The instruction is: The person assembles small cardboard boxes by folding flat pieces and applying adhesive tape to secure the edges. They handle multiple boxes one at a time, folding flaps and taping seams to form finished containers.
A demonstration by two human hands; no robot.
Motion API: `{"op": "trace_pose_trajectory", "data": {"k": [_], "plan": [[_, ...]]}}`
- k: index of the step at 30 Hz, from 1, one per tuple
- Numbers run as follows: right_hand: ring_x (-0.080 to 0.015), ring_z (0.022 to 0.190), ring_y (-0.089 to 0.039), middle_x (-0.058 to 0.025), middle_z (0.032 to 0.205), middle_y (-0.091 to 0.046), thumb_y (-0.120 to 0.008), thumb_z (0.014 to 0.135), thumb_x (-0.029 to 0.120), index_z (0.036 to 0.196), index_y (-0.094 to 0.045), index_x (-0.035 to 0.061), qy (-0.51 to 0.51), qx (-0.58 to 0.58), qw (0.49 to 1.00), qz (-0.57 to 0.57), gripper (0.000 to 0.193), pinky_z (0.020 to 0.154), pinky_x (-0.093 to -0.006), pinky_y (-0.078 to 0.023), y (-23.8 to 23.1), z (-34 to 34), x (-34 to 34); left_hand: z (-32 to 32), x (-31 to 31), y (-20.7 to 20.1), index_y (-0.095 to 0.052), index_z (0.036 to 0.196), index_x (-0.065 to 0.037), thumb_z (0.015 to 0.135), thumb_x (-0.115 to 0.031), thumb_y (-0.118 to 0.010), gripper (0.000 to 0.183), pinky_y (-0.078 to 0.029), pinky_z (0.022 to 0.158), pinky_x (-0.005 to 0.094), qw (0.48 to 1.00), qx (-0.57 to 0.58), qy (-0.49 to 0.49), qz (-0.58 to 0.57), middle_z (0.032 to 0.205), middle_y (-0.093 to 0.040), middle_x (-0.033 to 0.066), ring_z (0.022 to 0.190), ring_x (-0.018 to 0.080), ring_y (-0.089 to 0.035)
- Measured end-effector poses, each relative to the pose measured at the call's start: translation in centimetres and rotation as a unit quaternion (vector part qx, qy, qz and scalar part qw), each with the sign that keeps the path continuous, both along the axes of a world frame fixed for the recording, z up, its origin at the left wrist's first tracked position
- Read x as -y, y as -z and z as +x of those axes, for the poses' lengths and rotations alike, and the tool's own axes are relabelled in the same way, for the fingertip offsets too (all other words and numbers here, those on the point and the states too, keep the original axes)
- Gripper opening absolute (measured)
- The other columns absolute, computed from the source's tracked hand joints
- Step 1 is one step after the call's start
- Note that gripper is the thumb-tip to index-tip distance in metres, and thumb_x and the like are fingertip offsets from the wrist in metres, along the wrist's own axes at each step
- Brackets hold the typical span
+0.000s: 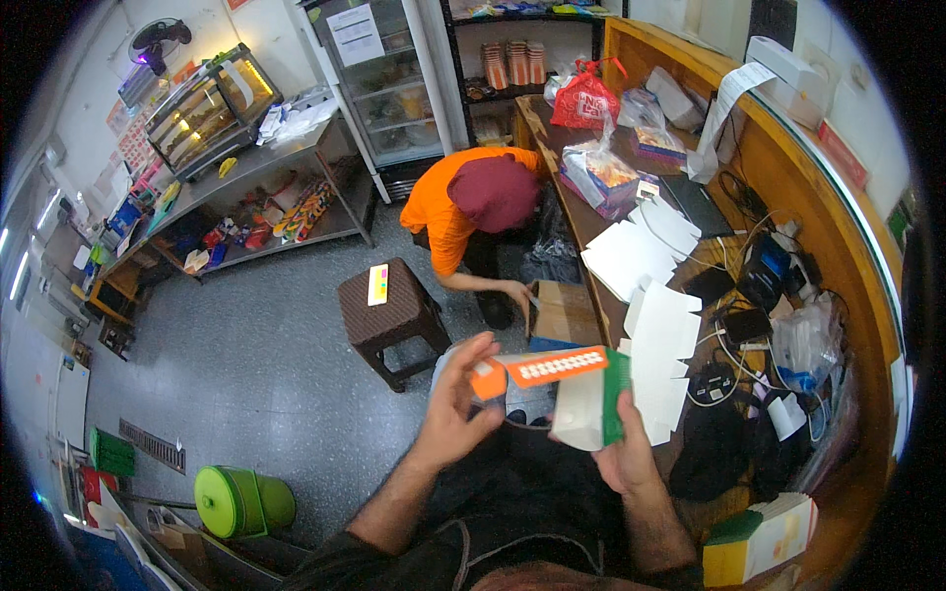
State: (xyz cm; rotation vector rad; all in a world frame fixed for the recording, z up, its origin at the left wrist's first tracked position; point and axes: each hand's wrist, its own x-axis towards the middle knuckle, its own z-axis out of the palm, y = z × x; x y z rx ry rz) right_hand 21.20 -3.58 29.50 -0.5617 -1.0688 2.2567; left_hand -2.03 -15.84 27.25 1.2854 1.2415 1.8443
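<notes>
A folding cardboard food box (581,409), white with an orange printed strip and a green end, is held in front of my body, its flaps partly standing out. My right hand (629,448) grips it by the lower green end, thumb on the near side. My left hand (455,409) is at the orange end flap (488,379), with the fingers above and the thumb below it. Flat white cardboard blanks (655,345) lie on the wooden counter to the right. A folded green, white and yellow box (761,537) sits near my right elbow.
A person in an orange shirt (443,207) bends over an open brown carton (567,313) ahead. A brown stool (389,310) stands to the left, a green lidded bucket (241,500) at lower left. Cables (739,345) and a red bag (586,98) crowd the counter.
</notes>
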Motion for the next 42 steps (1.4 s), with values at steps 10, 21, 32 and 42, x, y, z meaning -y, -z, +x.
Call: {"op": "trace_pose_trajectory", "data": {"k": [10, 21, 32, 42], "plan": [[-0.0383, 0.152, -0.044, -0.0224, 0.162, -0.045, -0.077, 0.101, 0.022, 0.162, -0.042, 0.0015, 0.005, 0.195, 0.858, 0.475, 0.073, 0.128, -0.0484, -0.032, -0.1, 0.6, -1.3, -0.4, 0.5, -2.5, -0.075, 0.117, 0.000, 0.105, -0.005, -0.070, 0.014, -0.056, 0.087, 0.0275, 0.939, -0.154, -0.230, -0.202, 0.108, -0.079, 0.0076, 0.101, 0.0116, -0.071], [-0.0320, 0.085, -0.076, -0.0118, 0.099, -0.081, -0.080, 0.085, -0.002, 0.116, -0.079, 0.0019, 0.226, 0.168, 0.670, 0.687, 0.031, 0.077, -0.0412, -0.060, -1.7, 0.9, -0.6, 3.4, -1.4, -3.3, -0.070, 0.115, -0.003, 0.084, -0.006, -0.086, 0.035, -0.058, 0.094, 0.0386, 0.916, -0.315, -0.247, 0.024, 0.109, -0.073, 0.0114, 0.095, 0.0295, -0.073], [-0.0282, 0.089, -0.078, -0.0128, 0.106, -0.080, -0.083, 0.081, -0.001, 0.105, -0.076, 0.0014, 0.235, 0.144, 0.588, 0.761, 0.025, 0.071, -0.0384, -0.061, 0.2, 0.2, 0.7, 5.5, -0.7, -1.2, -0.060, 0.127, 0.002, 0.107, -0.003, -0.064, 0.021, -0.061, 0.071, 0.0279, 0.966, 0.215, 0.036, -0.136, 0.105, -0.072, 0.0081, 0.092, 0.0146, -0.074], [-0.0288, 0.086, -0.077, -0.0148, 0.099, -0.079, -0.083, 0.087, -0.004, 0.097, -0.071, 0.0019, 0.272, 0.162, 0.729, 0.607, 0.017, 0.076, -0.0357, -0.062, 0.5, -0.7, 1.5, 6.1, -0.3, -1.3, -0.071, 0.119, 0.003, 0.099, -0.005, -0.077, 0.023, -0.061, 0.073, 0.0239, 0.974, 0.108, -0.045, -0.194, 0.104, -0.079, 0.0091, 0.090, 0.0133, -0.078]]}}
